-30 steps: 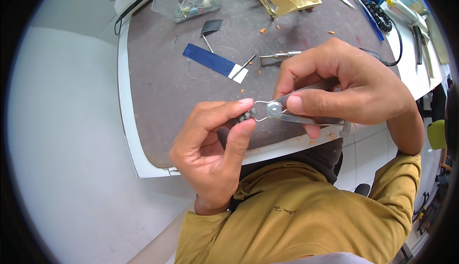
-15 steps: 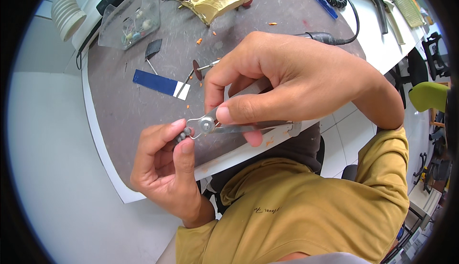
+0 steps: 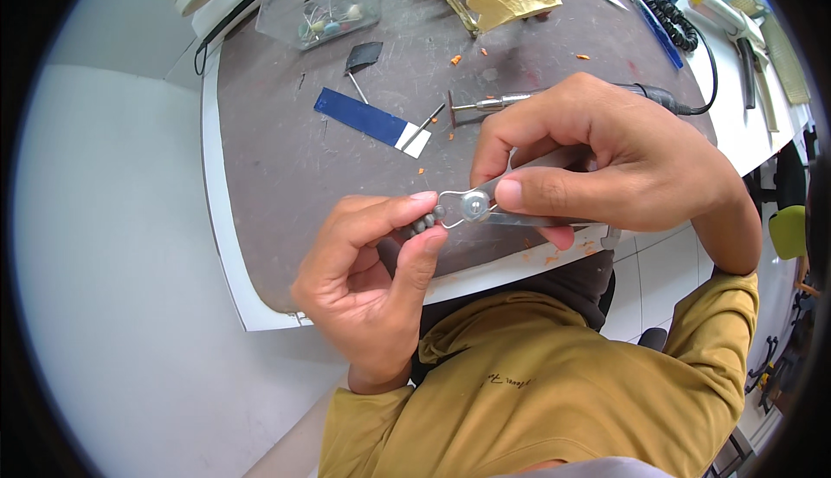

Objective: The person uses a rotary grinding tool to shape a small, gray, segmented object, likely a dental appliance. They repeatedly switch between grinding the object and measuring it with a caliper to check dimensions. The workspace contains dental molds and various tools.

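Observation:
My left hand is closed, with a small grey metal dental casting of several joined tooth shapes pinched between thumb and fingertips. My right hand grips a metal dental caliper by its two long arms, thumb close to the round pivot. The caliper's thin curved jaws reach leftward to the casting and sit around its end, by my left fingertips. Whether both tips touch the metal is too small to tell. My right palm and fingers hide part of the caliper's arms.
Beyond my hands lie a rotary handpiece with a brown cutting disc, a blue strip with a white end and a black sheet scrap. Farther back are a yellow plaster model and a clear tray of small tools.
The view has shifted, so the bench and both hands appear farther right in the picture. Both hands keep their holds, and the caliper jaws stay at the casting.

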`<action>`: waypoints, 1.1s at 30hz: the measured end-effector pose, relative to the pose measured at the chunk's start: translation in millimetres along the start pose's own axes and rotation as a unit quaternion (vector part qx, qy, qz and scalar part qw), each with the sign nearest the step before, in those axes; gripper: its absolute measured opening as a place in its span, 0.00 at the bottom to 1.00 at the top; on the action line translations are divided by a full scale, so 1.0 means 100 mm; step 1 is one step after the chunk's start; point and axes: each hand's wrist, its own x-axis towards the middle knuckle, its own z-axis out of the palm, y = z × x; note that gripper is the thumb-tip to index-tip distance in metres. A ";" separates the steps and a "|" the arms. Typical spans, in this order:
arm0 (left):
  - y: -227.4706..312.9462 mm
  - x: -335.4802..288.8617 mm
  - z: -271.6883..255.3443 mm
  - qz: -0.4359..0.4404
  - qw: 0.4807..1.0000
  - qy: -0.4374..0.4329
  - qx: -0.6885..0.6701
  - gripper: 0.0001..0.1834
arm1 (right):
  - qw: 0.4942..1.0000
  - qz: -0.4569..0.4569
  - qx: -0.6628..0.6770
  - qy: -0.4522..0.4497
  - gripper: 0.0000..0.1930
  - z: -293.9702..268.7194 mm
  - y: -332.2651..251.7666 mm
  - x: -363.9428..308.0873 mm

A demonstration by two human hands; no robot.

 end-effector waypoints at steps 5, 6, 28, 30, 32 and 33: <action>0.01 0.00 0.01 0.002 1.000 0.002 -0.001 0.14 | 1.000 0.007 -0.003 -0.005 0.09 -0.02 -0.01 -0.01; 0.02 0.00 0.01 0.002 1.000 0.002 -0.001 0.14 | 1.000 0.003 0.002 -0.005 0.09 -0.02 -0.01 -0.01; 0.07 -0.02 0.10 -0.018 0.999 0.046 0.011 0.15 | 1.000 0.010 -0.021 0.015 0.13 -0.02 0.09 -0.02; 0.06 -0.02 0.11 -0.011 0.999 0.034 0.011 0.13 | 1.000 0.005 -0.025 0.014 0.13 -0.03 0.10 -0.02; 0.06 -0.02 0.09 -0.009 0.999 0.030 0.010 0.13 | 1.000 0.008 -0.021 0.009 0.13 -0.02 0.09 -0.02; 0.06 -0.02 0.08 -0.010 0.999 0.031 0.007 0.12 | 1.000 0.012 -0.018 0.006 0.13 -0.03 0.07 -0.02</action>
